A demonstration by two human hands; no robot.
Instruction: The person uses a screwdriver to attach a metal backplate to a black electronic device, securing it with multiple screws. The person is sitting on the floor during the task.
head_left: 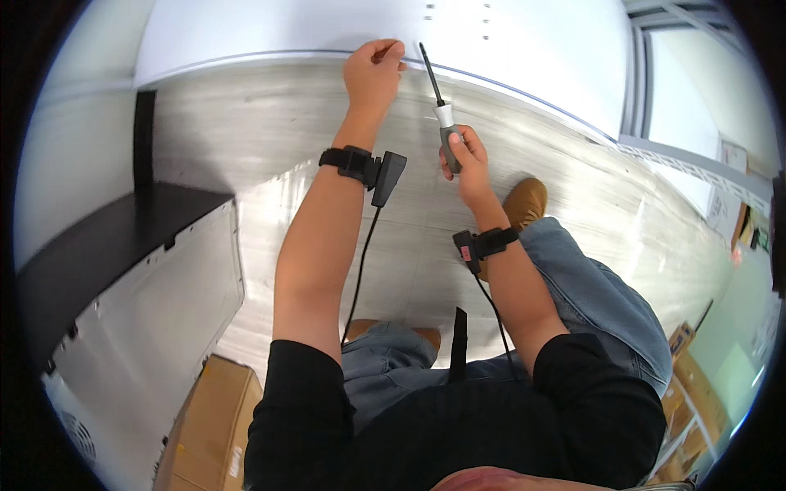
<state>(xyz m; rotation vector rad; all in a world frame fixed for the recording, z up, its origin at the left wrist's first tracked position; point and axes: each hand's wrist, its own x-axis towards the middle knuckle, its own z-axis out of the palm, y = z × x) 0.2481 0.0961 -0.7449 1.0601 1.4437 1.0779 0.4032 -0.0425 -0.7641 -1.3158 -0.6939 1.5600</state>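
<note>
A screwdriver [444, 119] with a grey handle and a dark shaft is gripped in my right hand [465, 154]. Its tip points away from me, over the edge of a large white panel [327, 31]. To the left of the shaft, my left hand [373, 75] has thumb and fingers pinched together at the same panel edge. Whatever lies between those fingertips, if anything, is too small to make out. The screwdriver tip is apart from my left hand.
Small dark marks or holes [486, 16] show in the panel. A black-topped metal cabinet [155, 270] and a cardboard box [206, 409] stand at left. Metal framing [641, 82] rises at right. Cables run from both wrist straps [350, 162]. Pale grey flooring [270, 123] lies below.
</note>
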